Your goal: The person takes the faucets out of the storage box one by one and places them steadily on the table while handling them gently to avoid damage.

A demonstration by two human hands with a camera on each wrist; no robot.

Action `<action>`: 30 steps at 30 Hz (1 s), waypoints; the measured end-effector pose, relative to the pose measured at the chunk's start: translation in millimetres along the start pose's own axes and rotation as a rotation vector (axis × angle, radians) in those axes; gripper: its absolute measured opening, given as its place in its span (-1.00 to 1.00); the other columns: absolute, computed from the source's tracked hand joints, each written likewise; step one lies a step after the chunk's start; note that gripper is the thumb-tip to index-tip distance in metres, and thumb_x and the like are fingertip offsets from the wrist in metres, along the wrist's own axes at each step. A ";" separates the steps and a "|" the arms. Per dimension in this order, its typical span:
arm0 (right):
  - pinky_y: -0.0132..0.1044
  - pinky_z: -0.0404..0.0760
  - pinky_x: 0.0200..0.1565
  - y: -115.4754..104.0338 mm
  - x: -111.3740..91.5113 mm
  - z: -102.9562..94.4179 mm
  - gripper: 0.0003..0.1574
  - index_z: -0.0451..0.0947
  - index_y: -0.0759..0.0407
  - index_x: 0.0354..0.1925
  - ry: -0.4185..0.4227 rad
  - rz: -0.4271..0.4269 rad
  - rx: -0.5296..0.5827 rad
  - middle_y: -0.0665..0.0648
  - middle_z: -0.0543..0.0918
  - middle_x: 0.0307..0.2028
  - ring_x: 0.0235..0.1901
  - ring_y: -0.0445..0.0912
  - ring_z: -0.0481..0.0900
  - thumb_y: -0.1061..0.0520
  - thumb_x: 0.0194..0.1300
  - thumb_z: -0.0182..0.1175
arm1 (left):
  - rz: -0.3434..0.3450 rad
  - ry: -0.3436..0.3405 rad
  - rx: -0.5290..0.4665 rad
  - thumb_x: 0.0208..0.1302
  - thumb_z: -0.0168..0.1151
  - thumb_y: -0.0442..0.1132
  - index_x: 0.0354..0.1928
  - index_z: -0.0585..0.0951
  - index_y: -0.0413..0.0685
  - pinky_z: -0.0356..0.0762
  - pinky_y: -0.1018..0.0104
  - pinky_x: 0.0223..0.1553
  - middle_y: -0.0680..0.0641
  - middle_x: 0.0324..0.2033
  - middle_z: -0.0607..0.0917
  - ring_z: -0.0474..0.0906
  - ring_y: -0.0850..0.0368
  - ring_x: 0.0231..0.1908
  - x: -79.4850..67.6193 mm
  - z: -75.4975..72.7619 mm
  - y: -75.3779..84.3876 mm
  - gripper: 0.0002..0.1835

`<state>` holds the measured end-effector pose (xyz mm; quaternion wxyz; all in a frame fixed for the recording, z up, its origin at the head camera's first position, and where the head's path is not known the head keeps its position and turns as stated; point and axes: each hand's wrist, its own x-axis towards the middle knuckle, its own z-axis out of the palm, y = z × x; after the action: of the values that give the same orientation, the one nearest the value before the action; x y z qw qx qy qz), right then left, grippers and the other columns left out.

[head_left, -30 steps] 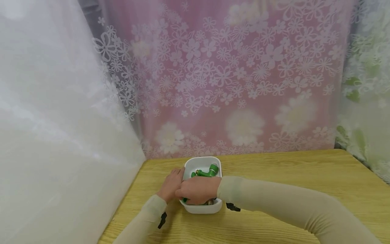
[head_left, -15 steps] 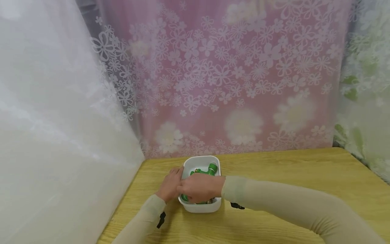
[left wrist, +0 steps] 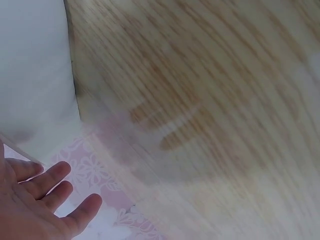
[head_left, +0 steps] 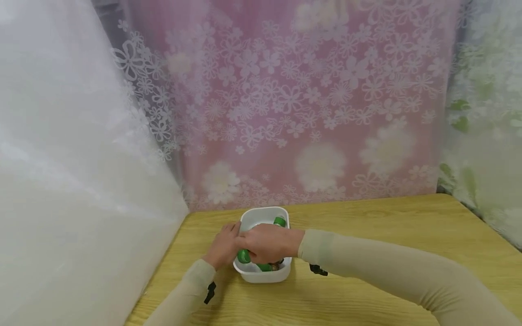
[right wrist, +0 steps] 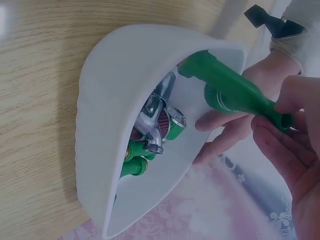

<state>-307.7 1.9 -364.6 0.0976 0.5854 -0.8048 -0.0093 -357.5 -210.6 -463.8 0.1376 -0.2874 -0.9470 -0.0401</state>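
Observation:
My right hand (head_left: 269,243) is over the white tub (head_left: 265,276), its thumb and fingers pinching the narrow end of a green plastic pipe fitting (right wrist: 230,87). That fitting has a wider, bent far end, which overlaps the tub's inner wall in the right wrist view. At the tub's left side, my left hand (head_left: 222,246) rests against the rim with fingers extended. The left wrist view shows its fingers (left wrist: 60,195) loosely spread beside the tub. Inside the tub lie a chrome metal tap (right wrist: 150,117) and several green fittings (right wrist: 134,166), partly hidden by the near wall.
The tub stands on a wood-grain table (head_left: 367,226), near its back left. A pink floral curtain (head_left: 318,113) hangs behind, and a white sheet (head_left: 81,181) slopes along the left side.
My right hand has lifted slightly in the tub, and a green fitting now shows at its fingertips. The left hand stays at the rim. The head view has shifted a little.

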 end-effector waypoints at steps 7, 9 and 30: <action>-0.53 0.32 -0.39 0.0 -5.8 -8.2 -0.80 0.52 0.07 -0.01 0.053 -0.019 0.032 -0.08 0.61 -0.22 -0.50 -0.33 0.36 0.20 0.42 0.09 | -0.070 -0.073 -0.042 0.56 -0.03 -0.24 0.47 0.22 -0.43 0.41 -0.15 0.29 -0.36 0.33 0.43 0.34 -0.31 0.33 -6.1 -10.8 -1.4 -0.42; -0.55 0.30 -0.41 0.0 -11.2 -10.1 -0.87 0.50 0.05 -0.08 0.075 -0.008 0.056 -0.10 0.59 -0.24 -0.52 -0.33 0.34 0.20 0.42 0.09 | -0.070 -0.073 -0.066 0.56 -0.03 -0.21 0.47 0.21 -0.44 0.36 -0.15 0.33 -0.37 0.34 0.43 0.34 -0.32 0.34 -7.0 -7.8 -1.4 -0.41; -0.49 0.59 -0.26 20.3 -59.9 -37.7 -0.88 0.47 0.05 -0.17 0.216 0.174 0.304 -0.04 0.60 -0.22 -0.30 -0.18 0.65 0.19 0.37 0.21 | -0.204 -0.083 -0.170 0.47 0.00 -0.14 0.50 0.23 -0.33 0.28 -0.14 0.38 -0.32 0.36 0.42 0.28 -0.23 0.39 6.9 -2.9 5.1 -0.35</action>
<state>-302.7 68.6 -333.7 0.0942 0.5195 -0.8292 0.1836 -359.4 -203.2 -459.1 0.0684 -0.2015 -0.9694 -0.1222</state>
